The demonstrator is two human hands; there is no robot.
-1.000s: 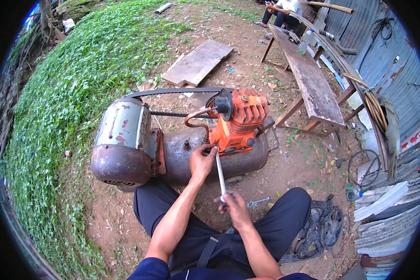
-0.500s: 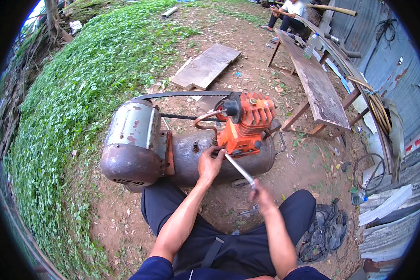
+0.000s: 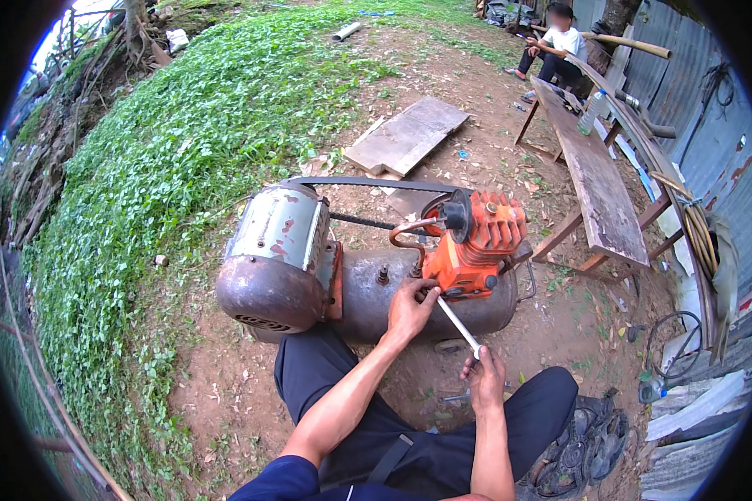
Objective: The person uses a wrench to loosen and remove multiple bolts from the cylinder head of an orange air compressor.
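Note:
An old air compressor stands before me: a grey, rust-spotted motor (image 3: 276, 242), a dark tank (image 3: 363, 288) and an orange finned pump (image 3: 485, 234) with a black belt (image 3: 363, 184) and a copper pipe (image 3: 397, 242). My left hand (image 3: 409, 311) is closed around the upper end of a long silver wrench (image 3: 456, 320) at the base of the pump; the tool's head is partly hidden by my fingers. My right hand (image 3: 486, 380) grips the lower end of the wrench, which slants toward me and to the right.
Behind the compressor lie flat boards (image 3: 405, 134). A wooden bench (image 3: 593, 184) with a plastic bottle (image 3: 593, 113) runs along the corrugated wall (image 3: 718, 117) at right. A seated person (image 3: 560, 46) is at the back. Dark footwear (image 3: 585, 442) lies beside my right knee, greenery (image 3: 125, 192) at left.
The lower end of the wrench has swung rightward with my right hand, while my left hand stays at the pump's base. The whole view has shifted, showing more of the seated person.

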